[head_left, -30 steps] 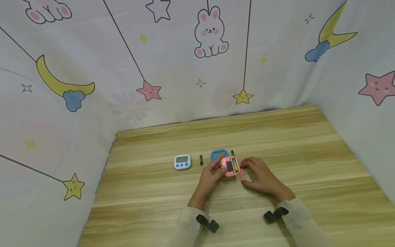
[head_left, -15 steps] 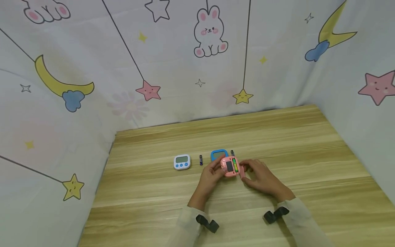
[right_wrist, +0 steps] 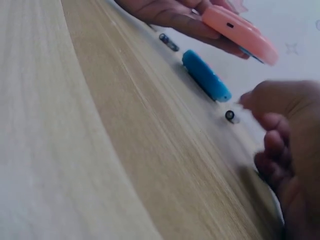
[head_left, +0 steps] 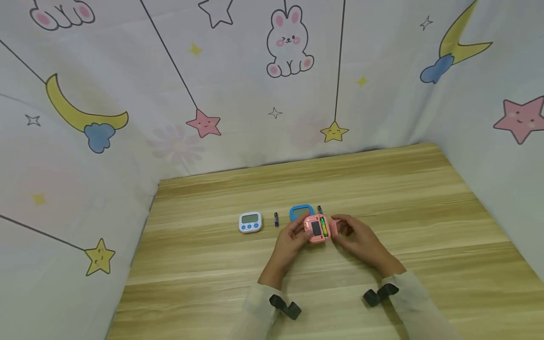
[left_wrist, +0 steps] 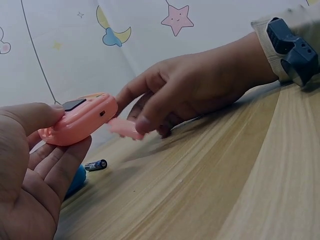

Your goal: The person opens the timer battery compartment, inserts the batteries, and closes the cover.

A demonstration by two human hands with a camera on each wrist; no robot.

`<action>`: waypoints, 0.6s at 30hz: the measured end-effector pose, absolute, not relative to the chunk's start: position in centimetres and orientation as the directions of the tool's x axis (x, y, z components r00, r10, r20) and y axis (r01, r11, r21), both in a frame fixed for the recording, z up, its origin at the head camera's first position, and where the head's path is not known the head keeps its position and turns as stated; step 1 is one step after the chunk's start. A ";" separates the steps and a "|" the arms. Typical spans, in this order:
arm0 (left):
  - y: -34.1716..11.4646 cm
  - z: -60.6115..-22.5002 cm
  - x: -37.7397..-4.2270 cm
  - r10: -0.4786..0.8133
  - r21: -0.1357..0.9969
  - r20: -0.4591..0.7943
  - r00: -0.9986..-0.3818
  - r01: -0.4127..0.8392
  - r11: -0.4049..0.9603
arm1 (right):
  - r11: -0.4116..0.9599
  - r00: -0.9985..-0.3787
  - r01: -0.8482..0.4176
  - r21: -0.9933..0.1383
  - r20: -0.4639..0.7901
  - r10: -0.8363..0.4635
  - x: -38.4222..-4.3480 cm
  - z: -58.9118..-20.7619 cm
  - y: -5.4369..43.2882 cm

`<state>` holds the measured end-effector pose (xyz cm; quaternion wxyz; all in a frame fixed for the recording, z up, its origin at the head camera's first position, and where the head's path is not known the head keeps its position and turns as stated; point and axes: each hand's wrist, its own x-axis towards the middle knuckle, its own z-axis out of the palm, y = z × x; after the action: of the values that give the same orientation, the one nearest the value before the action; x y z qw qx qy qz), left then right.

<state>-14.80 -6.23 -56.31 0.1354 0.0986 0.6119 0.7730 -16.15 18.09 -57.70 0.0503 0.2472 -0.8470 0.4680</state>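
In the head view, my left hand (head_left: 290, 243) grips a pink digital timer (head_left: 313, 239) above the table, its back facing up. A dark square patch marks the back, and a green-and-yellow battery (head_left: 325, 227) lies in the uncovered slot. My right hand (head_left: 361, 241) pinches a small pink battery cover (left_wrist: 125, 128) just beside the timer's right edge. From the left wrist, the left thumb (left_wrist: 42, 115) presses on top of the timer while the fingers support it from below. The right wrist view hides the cover behind the blurred right hand.
Behind the pink timer lies a blue timer (head_left: 301, 210), partly covered by it. A loose battery (head_left: 320, 209) is at its right and another dark battery (head_left: 276, 219) at its left. Farther left sits a white timer (head_left: 250, 222). A patterned cloth (head_left: 238, 85) borders the wooden table.
The right hand has raised and turned the pink cover, which earlier hung lower beside the timer; its fingers are now more curled. The left hand and pink timer stay nearly still.
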 end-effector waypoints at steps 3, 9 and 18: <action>-6.2 -56.3 -14.7 0.326 0.973 -0.007 -0.945 -0.081 -0.214 | 0.362 -0.886 -0.432 -0.826 0.315 -0.339 -16.0 -57.4 18.0; -6.1 -56.4 -14.6 0.327 0.978 0.013 -0.945 -0.057 -0.203 | 0.209 -0.896 -0.395 -0.894 0.325 -0.303 -15.2 -55.2 17.8; -5.9 -56.8 -14.6 0.312 0.983 0.012 -0.950 -0.046 -0.176 | 0.047 -0.903 -0.332 -0.942 0.304 -0.302 -14.0 -53.3 16.5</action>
<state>-14.56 -5.92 -56.79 0.1178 0.1057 0.6308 0.7597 -13.97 16.46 -53.30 0.0115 0.2194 -0.7234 0.6545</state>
